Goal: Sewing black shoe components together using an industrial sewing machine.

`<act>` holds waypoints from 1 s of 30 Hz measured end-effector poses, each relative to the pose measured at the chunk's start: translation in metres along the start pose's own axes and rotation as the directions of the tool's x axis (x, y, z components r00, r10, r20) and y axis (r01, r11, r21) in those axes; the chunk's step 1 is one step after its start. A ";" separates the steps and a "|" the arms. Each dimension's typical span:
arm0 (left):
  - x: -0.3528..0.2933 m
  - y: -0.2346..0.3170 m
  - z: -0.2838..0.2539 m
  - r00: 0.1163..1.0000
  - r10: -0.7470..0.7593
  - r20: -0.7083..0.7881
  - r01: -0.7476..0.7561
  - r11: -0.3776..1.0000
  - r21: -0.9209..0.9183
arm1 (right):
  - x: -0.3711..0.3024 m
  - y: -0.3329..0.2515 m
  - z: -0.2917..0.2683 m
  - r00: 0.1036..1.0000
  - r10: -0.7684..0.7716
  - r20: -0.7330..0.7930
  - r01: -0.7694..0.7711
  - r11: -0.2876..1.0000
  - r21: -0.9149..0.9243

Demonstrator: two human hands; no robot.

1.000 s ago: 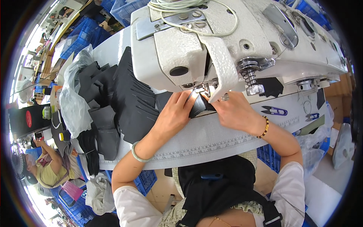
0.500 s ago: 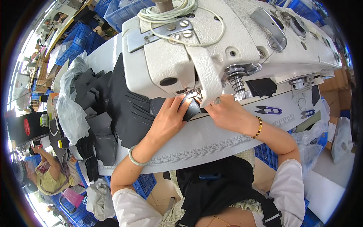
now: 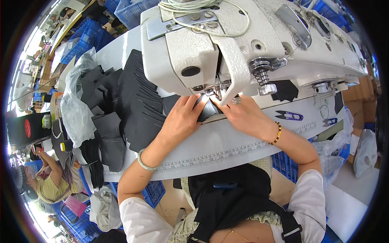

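Note:
Under the presser foot (image 3: 211, 90) of a white sewing machine (image 3: 182, 56) lies a small dark grey fabric piece (image 3: 208, 110). My left hand (image 3: 181, 118) grips its left side, thumb and fingers pressed together close to the foot. At the piece's right edge, my right hand (image 3: 248, 115) pinches with its fingertips, partly hidden by the machine head. A fanned stack of dark cut pieces (image 3: 139, 101) lies left of my left hand.
Purple-handled thread snips (image 3: 289, 116) and a smaller blue pair (image 3: 330, 121) lie right of my right hand. Folded dark pieces (image 3: 109, 137) and a clear plastic bag (image 3: 75, 109) sit at the left. A printed ruler (image 3: 227, 156) runs along the table's front edge.
The view has shifted slightly, so the machine appears farther up and right. Both hands stay on the fabric piece near the presser foot, with slight finger movement.

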State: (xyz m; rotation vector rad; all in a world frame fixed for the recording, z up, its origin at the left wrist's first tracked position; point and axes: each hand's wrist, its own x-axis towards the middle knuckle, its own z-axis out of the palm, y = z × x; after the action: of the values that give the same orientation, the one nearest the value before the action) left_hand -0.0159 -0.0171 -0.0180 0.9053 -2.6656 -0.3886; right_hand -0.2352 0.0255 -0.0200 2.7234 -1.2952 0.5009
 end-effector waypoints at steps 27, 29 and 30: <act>0.003 -0.011 -0.001 0.977 0.186 -0.105 -0.184 0.982 0.036 | -0.004 0.006 0.004 0.997 -0.055 -0.061 0.055 0.998 -0.003; 0.003 -0.011 -0.001 0.975 0.199 -0.102 -0.193 0.979 0.064 | -0.005 0.006 0.004 0.993 -0.055 -0.105 0.057 0.998 0.018; 0.002 -0.010 -0.003 0.980 0.178 -0.085 -0.174 0.983 0.053 | -0.004 0.006 0.004 0.992 -0.058 -0.109 0.060 0.998 0.018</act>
State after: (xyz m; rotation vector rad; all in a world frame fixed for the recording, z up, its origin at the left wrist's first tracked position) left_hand -0.0110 -0.0262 -0.0186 0.6755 -2.6540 -0.2409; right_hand -0.2409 0.0232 -0.0256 2.7000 -1.1869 0.6499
